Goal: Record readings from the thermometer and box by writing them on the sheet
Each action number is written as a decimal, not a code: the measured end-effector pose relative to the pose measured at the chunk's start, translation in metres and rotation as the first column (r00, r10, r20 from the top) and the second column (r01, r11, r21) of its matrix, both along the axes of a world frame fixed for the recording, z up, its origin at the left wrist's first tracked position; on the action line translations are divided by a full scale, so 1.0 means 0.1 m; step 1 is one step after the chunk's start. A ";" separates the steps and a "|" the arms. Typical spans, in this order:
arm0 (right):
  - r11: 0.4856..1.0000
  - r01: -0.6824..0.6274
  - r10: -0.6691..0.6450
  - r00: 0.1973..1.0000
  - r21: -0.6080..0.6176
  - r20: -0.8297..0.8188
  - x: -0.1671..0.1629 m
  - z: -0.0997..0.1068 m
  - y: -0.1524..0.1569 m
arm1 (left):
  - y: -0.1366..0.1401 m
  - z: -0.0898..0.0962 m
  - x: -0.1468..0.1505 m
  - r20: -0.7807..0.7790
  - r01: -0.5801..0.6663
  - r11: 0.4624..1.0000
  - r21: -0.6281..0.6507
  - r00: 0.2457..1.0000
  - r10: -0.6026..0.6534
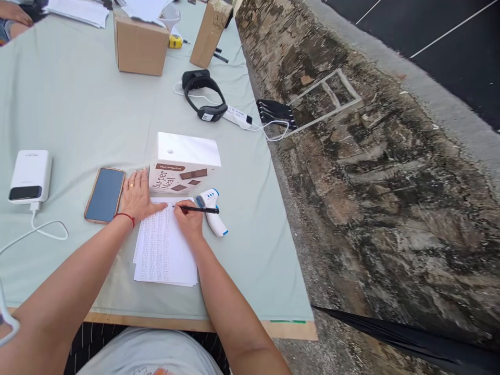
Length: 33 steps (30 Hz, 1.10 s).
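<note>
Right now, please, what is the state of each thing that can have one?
Left hand: flat, thumb on papers
Right hand: closed around pen
Pen: tip at papers
Papers: stacked, partly written
Phone: face up, screen dark
Power bank: cable plugged in
Super Meal box: standing
Thermometer: lying down
Black headset: lying unworn
Wide cardboard box: sheets atop

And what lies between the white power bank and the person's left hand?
A phone, lying screen up close beside the left hand; a stretch of tablecloth shows between it and the white power bank. The head view shows this.
</note>
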State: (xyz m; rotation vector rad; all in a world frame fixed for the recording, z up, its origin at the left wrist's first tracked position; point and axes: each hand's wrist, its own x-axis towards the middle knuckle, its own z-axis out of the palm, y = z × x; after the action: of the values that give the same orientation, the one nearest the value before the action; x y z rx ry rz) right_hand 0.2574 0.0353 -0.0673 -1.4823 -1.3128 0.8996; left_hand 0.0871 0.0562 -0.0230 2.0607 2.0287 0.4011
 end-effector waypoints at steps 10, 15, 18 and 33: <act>1.000 -0.018 0.018 0.999 -0.011 0.028 0.00 0.02 -0.01 | -0.01 -0.01 -0.01 -0.006 0.002 1.000 -0.005 1.000 -0.002; 1.000 -0.007 0.007 1.000 -0.021 0.025 0.00 0.02 -0.02 | -0.01 -0.01 -0.01 -0.003 0.004 1.000 0.000 1.000 -0.004; 1.000 -0.011 0.011 1.000 -0.023 0.000 0.00 0.02 -0.01 | -0.01 -0.01 -0.01 0.000 0.005 1.000 0.001 1.000 -0.005; 1.000 0.000 -0.001 1.000 0.011 0.007 0.01 0.00 -0.01 | -0.01 0.00 -0.01 0.009 0.002 1.000 -0.009 1.000 -0.002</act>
State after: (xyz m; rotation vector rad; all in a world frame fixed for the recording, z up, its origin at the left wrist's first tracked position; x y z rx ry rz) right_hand 0.2580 0.0348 -0.0676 -1.4787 -1.3204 0.8865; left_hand 0.0859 0.0552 -0.0235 2.0517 2.0195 0.3990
